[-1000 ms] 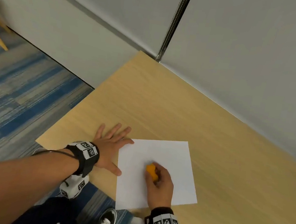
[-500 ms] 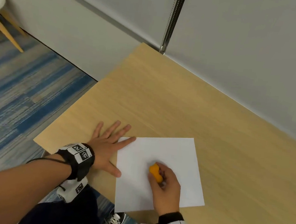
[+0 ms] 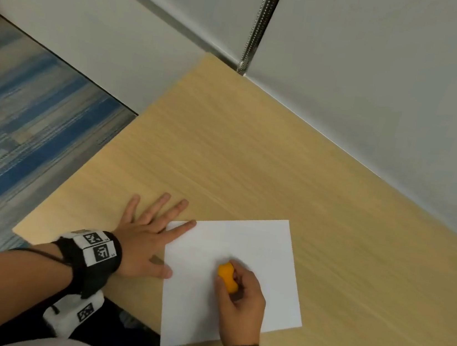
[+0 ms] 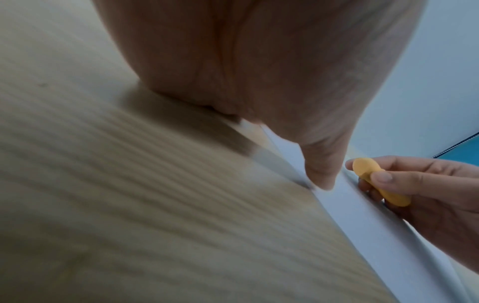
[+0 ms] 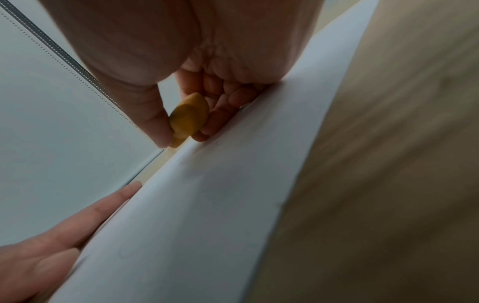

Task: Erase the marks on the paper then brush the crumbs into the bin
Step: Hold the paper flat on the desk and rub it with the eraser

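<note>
On the white paper sheet (image 3: 255, 249), erasing underway: right hand (image 3: 239, 305) pinches the orange rubber eraser (image 3: 226, 277), left hand (image 3: 146, 237) flat, pinning the sheet's edge; next, brush crumbs.

A light wood-grain tabletop (image 3: 266, 160) stands with its far edge against pale grey wall panels (image 3: 381, 62), and a perforated metal strip (image 3: 260, 23) runs down the seam between two of them. To the left lies blue and grey striped carpet (image 3: 24, 122).

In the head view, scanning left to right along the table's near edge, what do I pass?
Striped carpet → left hand → paper → eraser in the right hand → bare table.
</note>
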Tool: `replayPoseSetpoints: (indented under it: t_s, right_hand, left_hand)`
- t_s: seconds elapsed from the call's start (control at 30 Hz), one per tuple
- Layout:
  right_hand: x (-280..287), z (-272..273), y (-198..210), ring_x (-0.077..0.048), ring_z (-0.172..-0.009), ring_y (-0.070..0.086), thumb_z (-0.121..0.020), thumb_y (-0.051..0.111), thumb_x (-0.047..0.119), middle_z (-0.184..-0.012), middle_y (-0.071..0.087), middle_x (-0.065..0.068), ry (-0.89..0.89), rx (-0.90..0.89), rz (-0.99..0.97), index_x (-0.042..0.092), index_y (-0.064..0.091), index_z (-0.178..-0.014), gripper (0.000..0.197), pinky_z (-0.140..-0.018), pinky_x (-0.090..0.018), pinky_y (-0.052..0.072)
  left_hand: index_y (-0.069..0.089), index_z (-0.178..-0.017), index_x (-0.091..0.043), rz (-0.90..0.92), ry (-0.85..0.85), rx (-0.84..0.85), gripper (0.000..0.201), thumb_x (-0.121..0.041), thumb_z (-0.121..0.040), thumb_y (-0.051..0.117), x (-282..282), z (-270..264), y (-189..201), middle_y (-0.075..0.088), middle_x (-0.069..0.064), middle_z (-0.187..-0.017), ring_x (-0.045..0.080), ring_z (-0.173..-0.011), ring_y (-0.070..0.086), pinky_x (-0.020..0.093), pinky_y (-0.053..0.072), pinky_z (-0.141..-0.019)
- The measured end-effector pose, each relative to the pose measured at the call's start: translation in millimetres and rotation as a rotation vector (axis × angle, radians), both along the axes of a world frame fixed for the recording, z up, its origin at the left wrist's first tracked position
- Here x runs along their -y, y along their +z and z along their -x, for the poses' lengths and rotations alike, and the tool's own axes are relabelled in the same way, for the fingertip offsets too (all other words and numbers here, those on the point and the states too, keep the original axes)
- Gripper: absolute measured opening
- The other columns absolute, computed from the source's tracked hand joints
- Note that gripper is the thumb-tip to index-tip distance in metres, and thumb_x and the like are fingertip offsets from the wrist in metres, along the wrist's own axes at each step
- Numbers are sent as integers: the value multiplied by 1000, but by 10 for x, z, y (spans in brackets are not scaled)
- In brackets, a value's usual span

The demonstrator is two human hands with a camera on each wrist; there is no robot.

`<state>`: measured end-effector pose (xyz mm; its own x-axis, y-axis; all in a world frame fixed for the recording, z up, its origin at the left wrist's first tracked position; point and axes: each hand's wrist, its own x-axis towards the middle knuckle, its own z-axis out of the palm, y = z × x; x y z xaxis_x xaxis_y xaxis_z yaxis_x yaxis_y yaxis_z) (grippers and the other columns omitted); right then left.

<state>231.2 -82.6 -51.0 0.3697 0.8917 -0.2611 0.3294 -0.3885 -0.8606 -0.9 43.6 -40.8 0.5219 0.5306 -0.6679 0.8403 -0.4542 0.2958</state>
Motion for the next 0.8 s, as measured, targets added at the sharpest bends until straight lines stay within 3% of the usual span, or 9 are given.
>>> replayPoseSetpoints:
  t_s: [0.17,0.37,0.5,0.6,0.67,0.73,0.8]
  right_hand:
    - [-13,-15,-15,-1,-102,64,-84,77,18,-111,69,16,-12,13,-1,36,67,-114,37,-89,-27,55]
    - [-58,-76,-11,-4,-97,66,-84,77,23,-107,71,10,85,78,4,27,70,-116,32,-90,-29,56]
    - [-138,-77,3,-9,-97,65,-87,75,23,-110,70,5,156,168,-15,20,70,-119,33,-86,-21,52]
    - [-155,-91,-13,-12,-99,63,-89,73,24,-113,69,2,146,184,4,18,69,-123,35,-88,-21,49]
    - [-158,-101,-7,-14,-97,64,-89,72,25,-110,69,1,140,177,19,19,69,-122,34,-91,-28,53]
    - [-174,-100,3,-16,-97,66,-87,74,26,-108,69,1,149,184,18,20,69,-122,36,-92,-34,54]
    - [-209,-57,15,-16,-96,66,-85,76,25,-105,69,2,137,154,5,21,68,-122,38,-90,-33,55]
  left_hand:
    - [-31,-150,-56,-43,7,14,101,-77,-91,49,10,-13,-22,-59,-19,-147,18,-137,-56,64,-28,-113]
    - [-3,-157,-59,-61,74,53,107,-75,-80,68,-83,-82,-19,-51,-22,-153,16,-143,-48,68,-23,-114]
    - [4,-155,-64,-90,29,50,110,-79,-71,73,-86,-65,-66,-50,-18,-156,18,-142,-51,73,-25,-110]
    - [27,-150,-57,-132,-36,120,87,-79,-77,69,-16,21,-89,-43,-17,-161,17,-142,-51,75,-27,-107]
    - [37,-144,-51,-141,-48,174,70,-74,-85,65,-3,55,-99,-39,-17,-163,17,-144,-48,76,-27,-106]
    - [24,-152,-55,-158,-53,147,80,-77,-85,62,-8,34,-131,-42,-16,-161,20,-145,-48,79,-25,-105]
    - [-10,-154,-63,-174,-89,32,103,-87,-80,57,-20,-2,-171,-51,-14,-156,23,-143,-50,82,-22,-103]
